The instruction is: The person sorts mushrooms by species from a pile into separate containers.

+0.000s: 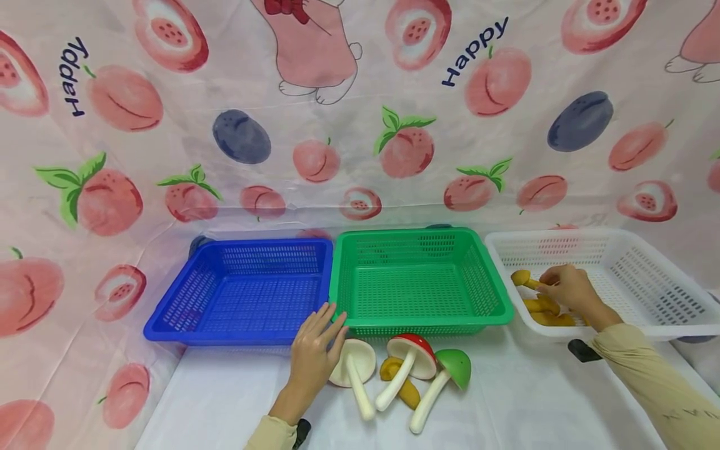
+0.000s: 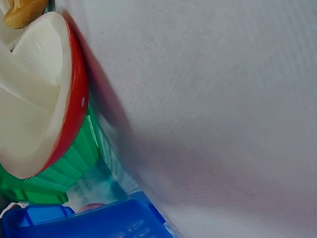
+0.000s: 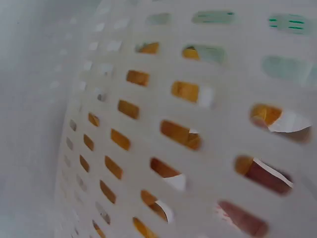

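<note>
Two hands: the right hand [image 1: 569, 289] pinches a small yellow-brown mushroom [image 1: 522, 278] by its stem inside the white slotted plastic basket [image 1: 554, 235] — the left hand [image 1: 316, 345], fingers extended, slightly parted, is right beside a white-stemmed, cream-gilled mushroom [image 1: 354, 370] — contact unclear.

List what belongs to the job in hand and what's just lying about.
Likely part of the job:
right hand, pinching a yellow mushroom
white basket, holding other yellow mushrooms
left hand, by the white mushroom
red mushroom, green mushroom, loose yellow mushroom
green basket, blue basket

Seemingly just there:
printed cloth
white tabletop
</note>
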Available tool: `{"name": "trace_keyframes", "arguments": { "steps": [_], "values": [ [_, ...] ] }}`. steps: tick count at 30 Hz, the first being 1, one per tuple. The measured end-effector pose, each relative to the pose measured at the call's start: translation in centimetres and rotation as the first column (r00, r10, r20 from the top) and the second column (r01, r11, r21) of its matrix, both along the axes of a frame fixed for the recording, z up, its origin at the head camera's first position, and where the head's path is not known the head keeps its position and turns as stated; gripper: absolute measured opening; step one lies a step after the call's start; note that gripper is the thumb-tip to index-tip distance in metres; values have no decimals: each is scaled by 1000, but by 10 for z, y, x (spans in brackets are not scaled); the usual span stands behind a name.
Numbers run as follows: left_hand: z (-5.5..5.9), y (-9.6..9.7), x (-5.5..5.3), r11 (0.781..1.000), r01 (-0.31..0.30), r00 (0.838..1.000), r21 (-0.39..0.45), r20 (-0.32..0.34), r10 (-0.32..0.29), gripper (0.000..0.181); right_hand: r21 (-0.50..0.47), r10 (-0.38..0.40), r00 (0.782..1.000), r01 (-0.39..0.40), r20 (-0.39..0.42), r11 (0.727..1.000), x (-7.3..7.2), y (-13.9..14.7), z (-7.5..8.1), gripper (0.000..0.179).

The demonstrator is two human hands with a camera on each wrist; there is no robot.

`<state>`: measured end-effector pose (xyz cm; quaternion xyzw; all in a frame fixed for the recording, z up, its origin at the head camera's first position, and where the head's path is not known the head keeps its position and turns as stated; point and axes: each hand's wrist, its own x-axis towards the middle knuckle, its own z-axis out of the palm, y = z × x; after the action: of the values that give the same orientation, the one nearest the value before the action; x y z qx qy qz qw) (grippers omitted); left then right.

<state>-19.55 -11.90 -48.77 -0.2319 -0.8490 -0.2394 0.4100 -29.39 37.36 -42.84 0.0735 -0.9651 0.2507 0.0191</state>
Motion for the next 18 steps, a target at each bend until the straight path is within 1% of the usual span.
{"name": "trace_keyframes", "arguments": {
  "steps": [4,7,11,13,18],
  "values": [
    [0,0,0,1000,-4,1000,-1,5,4,30,11,5,999,-6,47,1000,-4,-4,-5,15],
    [1,-1,0,1000,-6,1000,-1,21,6,29,35,16,999,-17,39,999,-6,-7,-8,11],
    [1,0,1,1000,-5,1000,0,31,5,29,57,34,999,-35,24,998,-6,-9,-10,13],
    [1,0,1,1000,-6,1000,2,30,6,28,60,35,999,-37,34,997,-5,-10,-10,14],
    [1,0,1,1000,-3,1000,9,24,3,28,35,27,997,-30,72,999,1,-11,-7,17]
  ]
}}
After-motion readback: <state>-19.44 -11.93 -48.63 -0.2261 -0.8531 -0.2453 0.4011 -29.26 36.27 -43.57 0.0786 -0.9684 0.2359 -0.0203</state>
